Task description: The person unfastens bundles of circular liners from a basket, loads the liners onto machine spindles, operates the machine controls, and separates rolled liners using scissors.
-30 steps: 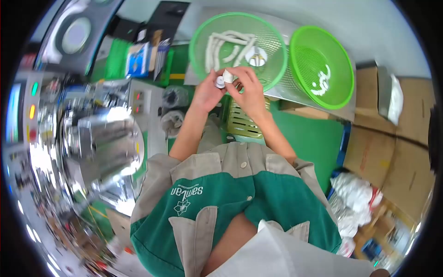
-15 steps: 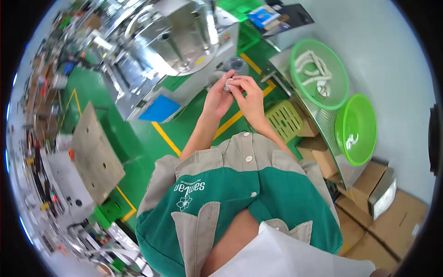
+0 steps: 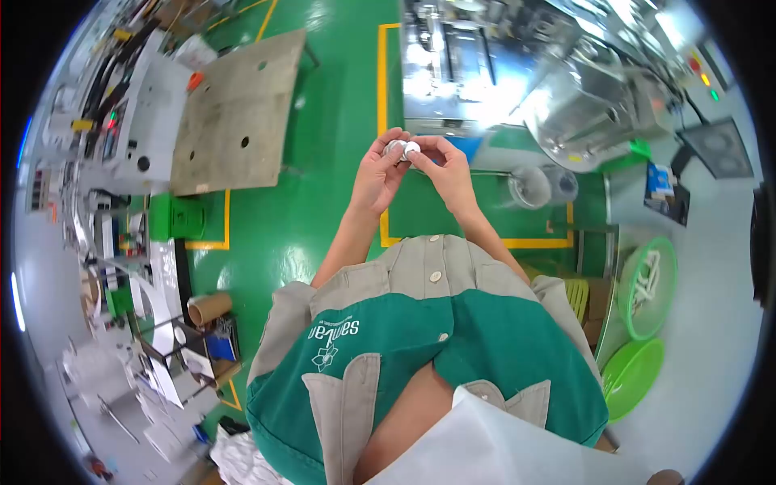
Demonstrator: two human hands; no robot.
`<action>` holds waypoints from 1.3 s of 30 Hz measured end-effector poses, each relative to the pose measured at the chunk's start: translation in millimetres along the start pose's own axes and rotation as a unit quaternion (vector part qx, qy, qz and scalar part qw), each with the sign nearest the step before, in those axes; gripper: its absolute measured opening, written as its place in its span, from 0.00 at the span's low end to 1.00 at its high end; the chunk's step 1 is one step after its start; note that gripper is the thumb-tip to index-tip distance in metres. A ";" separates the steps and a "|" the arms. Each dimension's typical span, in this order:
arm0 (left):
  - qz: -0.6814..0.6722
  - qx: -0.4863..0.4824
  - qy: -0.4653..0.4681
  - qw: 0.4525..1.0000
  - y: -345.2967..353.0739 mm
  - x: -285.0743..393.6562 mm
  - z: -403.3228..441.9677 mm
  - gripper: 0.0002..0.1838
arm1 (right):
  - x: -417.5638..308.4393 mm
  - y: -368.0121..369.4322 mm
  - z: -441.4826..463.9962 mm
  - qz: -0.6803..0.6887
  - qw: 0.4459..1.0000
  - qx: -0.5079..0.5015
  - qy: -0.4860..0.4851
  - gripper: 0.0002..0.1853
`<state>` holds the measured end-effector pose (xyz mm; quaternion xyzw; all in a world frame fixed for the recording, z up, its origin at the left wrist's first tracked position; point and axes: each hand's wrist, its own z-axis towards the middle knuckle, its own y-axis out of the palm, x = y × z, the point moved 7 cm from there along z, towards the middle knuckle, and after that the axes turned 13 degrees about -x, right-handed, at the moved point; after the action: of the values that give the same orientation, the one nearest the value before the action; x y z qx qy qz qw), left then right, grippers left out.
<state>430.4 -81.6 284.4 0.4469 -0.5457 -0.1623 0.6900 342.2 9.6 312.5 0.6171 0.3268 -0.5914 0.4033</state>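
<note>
In front of my chest, both hands meet around small white round pieces (image 3: pixel 411 151) whose exact kind I cannot make out. My left hand (image 3: pixel 375 176) has its fingers curled and thumb pressed against one of them. From the other side, my right hand (image 3: pixel 449 172) pinches a white disc-like piece between thumb and forefinger. The two hands touch or nearly touch at the fingertips, so part of the pieces is hidden. Green floor lies below them.
Ahead on the right stands a metal machine (image 3: pixel 566 113) with a clear round container (image 3: pixel 530 187) near it. A board-topped table (image 3: pixel 242 113) stands on the left. Green baskets (image 3: pixel 649 288) are at the right, and a green bin (image 3: pixel 176 217) is at the left.
My view has turned left, so the machine and baskets now appear farther right. My hands stay together; two white round pieces now show between the fingers instead of one.
</note>
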 end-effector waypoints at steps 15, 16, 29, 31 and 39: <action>-0.042 0.115 0.209 0.970 -212.5 214.1 104.0 0.10 | 50.5 177.7 289.7 0.070 0.984 -0.157 0.043 0.18; -0.060 0.128 0.207 0.968 -239.1 197.1 153.0 0.10 | 75.4 149.6 326.4 0.065 0.985 -0.148 0.062 0.18; -0.042 0.071 0.145 0.986 -303.4 328.0 366.5 0.13 | 68.5 141.3 566.3 0.098 0.991 -0.048 0.082 0.20; -0.098 0.060 0.125 0.986 -326.5 334.7 416.2 0.13 | 85.4 130.9 607.1 0.178 0.980 -0.011 0.085 0.20; 0.010 -0.041 0.010 0.999 -356.4 422.5 559.6 0.14 | 74.0 138.6 759.1 0.118 0.989 0.065 0.058 0.20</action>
<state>170.4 -823.6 261.1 0.4141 -0.5363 -0.1735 0.7147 116.6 -731.0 273.1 0.7091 0.2356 -0.5232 0.4098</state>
